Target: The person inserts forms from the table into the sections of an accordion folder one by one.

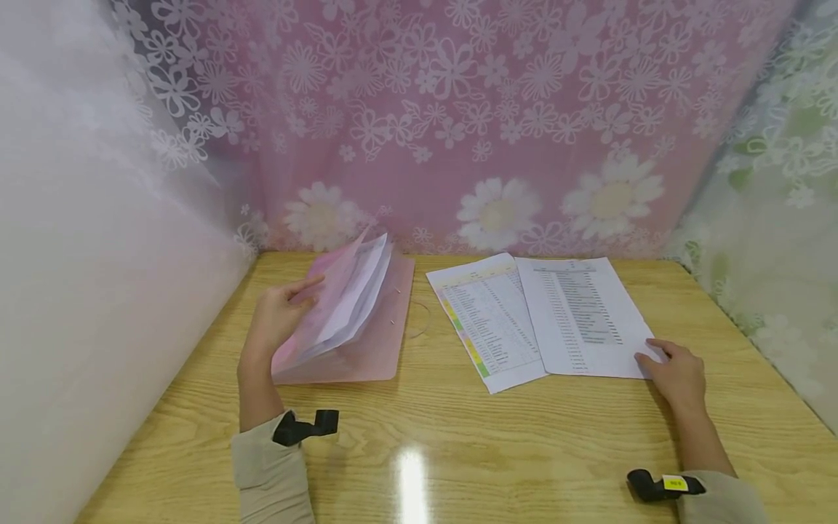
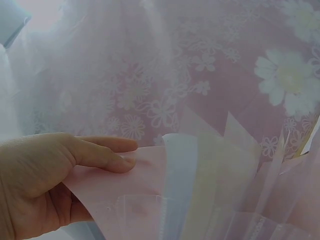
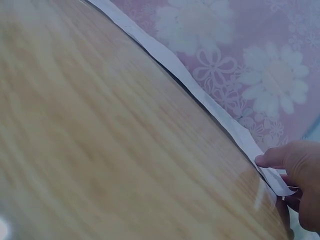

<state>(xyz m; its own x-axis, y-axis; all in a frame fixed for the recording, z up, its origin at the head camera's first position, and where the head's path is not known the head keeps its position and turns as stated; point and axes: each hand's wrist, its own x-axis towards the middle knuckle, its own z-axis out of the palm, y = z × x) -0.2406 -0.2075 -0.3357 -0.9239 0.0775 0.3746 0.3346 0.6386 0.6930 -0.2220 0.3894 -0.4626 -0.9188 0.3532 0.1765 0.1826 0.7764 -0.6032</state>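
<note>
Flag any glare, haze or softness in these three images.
Head view: a bright reflection streaks the table near the bottom edge, and the print on the right sheet is too soft to read; left wrist view: strong light washes out the upper left, leaving the floral backdrop hazy; right wrist view: the wood grain looks smeared, with a glare spot at lower left.

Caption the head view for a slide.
Left hand holding a pink folder open, right hand pinching a printed sheet near its corner.

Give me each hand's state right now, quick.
Left hand: holding the pink folder cover.
Right hand: pinching the rightmost printed sheet at its corner.
</note>
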